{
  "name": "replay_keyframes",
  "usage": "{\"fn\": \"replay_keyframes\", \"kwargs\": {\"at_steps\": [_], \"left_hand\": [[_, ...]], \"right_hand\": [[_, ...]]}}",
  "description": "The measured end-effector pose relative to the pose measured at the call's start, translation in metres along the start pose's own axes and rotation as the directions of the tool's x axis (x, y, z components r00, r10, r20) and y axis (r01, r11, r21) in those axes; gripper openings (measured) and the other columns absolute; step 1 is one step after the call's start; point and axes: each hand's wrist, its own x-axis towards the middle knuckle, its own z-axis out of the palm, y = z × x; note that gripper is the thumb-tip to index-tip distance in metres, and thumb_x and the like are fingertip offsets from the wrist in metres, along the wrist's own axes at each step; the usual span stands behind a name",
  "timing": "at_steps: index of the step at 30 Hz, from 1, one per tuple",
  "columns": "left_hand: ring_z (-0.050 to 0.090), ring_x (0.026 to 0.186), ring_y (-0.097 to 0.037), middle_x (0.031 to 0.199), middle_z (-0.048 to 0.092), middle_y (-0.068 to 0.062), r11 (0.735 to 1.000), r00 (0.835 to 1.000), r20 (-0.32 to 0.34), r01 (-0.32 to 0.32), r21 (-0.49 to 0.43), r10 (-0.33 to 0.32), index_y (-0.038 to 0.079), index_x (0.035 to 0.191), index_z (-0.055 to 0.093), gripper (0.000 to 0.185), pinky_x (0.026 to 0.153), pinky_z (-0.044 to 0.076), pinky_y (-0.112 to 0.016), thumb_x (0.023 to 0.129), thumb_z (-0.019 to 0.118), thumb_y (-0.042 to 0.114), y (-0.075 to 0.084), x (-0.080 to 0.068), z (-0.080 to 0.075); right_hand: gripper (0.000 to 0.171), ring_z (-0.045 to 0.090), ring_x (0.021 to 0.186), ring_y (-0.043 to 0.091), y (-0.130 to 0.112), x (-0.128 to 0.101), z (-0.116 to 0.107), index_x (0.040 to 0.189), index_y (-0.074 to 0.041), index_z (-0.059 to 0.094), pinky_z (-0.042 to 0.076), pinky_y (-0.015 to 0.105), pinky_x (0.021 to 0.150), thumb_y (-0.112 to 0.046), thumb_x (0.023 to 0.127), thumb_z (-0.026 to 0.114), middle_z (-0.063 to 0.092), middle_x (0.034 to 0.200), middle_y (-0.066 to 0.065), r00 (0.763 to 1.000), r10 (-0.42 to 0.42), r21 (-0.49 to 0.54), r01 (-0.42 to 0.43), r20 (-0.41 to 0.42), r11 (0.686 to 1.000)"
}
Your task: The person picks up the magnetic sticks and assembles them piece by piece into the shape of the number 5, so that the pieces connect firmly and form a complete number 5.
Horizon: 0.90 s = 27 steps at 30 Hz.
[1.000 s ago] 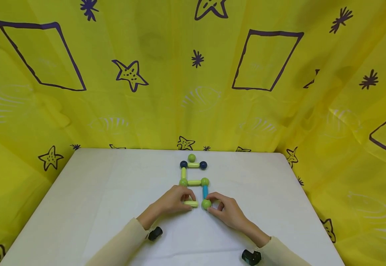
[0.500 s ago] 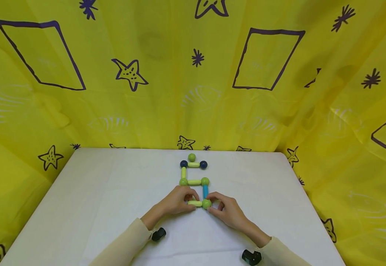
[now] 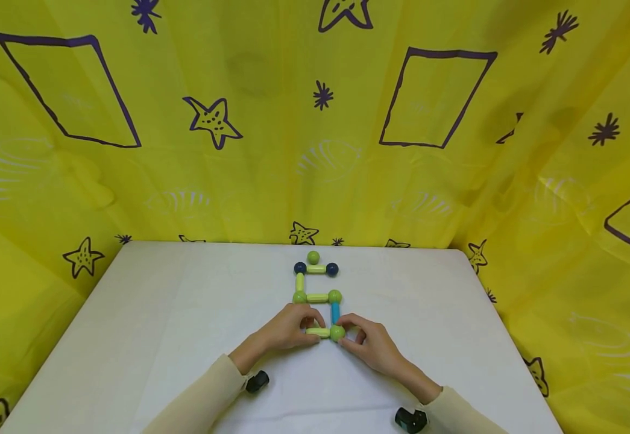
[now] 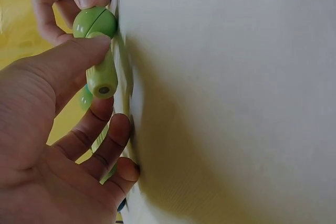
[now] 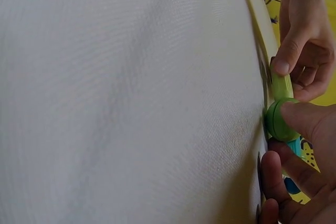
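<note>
My left hand [image 3: 291, 326] pinches a light yellow-green magnetic rod [image 4: 103, 77] between thumb and fingers. The rod's far end meets a green ball [image 3: 337, 333], which my right hand [image 3: 371, 343] holds between thumb and index finger. From that ball a blue rod [image 3: 336, 313] runs back to another green ball [image 3: 334, 296]. A yellow-green rod [image 3: 317, 298] links this one to a green ball [image 3: 299, 296] on the left, partly behind my left hand. Farther back, an upright rod [image 3: 300, 282] leads to a dark blue ball [image 3: 300, 268], joined by a rod [image 3: 316, 269] to a second dark blue ball [image 3: 332, 269].
A loose-looking green ball [image 3: 313, 257] lies behind the dark blue balls. All of it lies on a white-covered table [image 3: 195, 289]. A yellow curtain [image 3: 271, 120] with drawn stars and shapes hangs at the back and sides.
My left hand has moved slightly right with the yellow-green rod, closing the gap to the green ball. My right hand has stayed at that ball. Little differs over the last half second.
</note>
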Motion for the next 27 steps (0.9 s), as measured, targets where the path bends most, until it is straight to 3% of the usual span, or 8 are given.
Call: {"fn": "replay_keyframes", "kwargs": {"at_steps": [8,14,21,27], "left_hand": [[0.057,0.078,-0.018,0.088,0.066,-0.004,0.996,1.000,-0.018,0.011,0.088,-0.010,0.012,0.114,0.073,0.034,0.071,0.045,-0.026,0.085,0.086,0.023,0.002,0.000,-0.014],[0.059,0.086,-0.023,0.098,0.067,-0.008,0.988,0.993,-0.116,0.028,0.149,-0.010,0.013,0.126,0.069,0.049,0.077,0.045,-0.032,0.084,0.087,0.032,0.004,0.004,-0.028],[0.063,0.093,-0.027,0.109,0.068,-0.012,0.982,0.967,-0.255,0.027,0.188,0.022,0.012,0.126,0.068,0.054,0.078,0.048,-0.038,0.083,0.086,0.038,0.004,0.009,-0.038],[0.062,0.099,-0.031,0.118,0.067,-0.013,0.965,0.939,-0.343,0.104,0.242,-0.015,0.013,0.127,0.069,0.059,0.082,0.045,-0.049,0.080,0.086,0.045,0.000,0.021,-0.044]], "right_hand": [[0.030,0.052,0.060,0.004,0.000,0.000,0.000,0.119,-0.018,0.069,0.045,0.023,0.056,-0.014,0.091,0.079,0.073,0.108,0.000,1.000,-0.007,-0.005,0.007,0.004,1.000],[0.031,0.052,0.059,0.002,0.002,0.000,0.001,0.119,-0.018,0.069,0.045,0.023,0.055,-0.013,0.091,0.080,0.073,0.107,0.000,1.000,-0.020,-0.013,0.019,-0.009,1.000],[0.032,0.052,0.060,0.002,0.003,0.000,0.002,0.119,-0.019,0.069,0.046,0.023,0.058,-0.012,0.090,0.080,0.073,0.107,-0.002,1.000,-0.013,-0.009,0.013,-0.013,1.000],[0.032,0.052,0.061,0.002,0.004,0.000,0.002,0.119,-0.020,0.069,0.046,0.023,0.058,-0.014,0.090,0.080,0.073,0.108,-0.003,1.000,0.003,-0.021,-0.003,-0.008,1.000]]}}
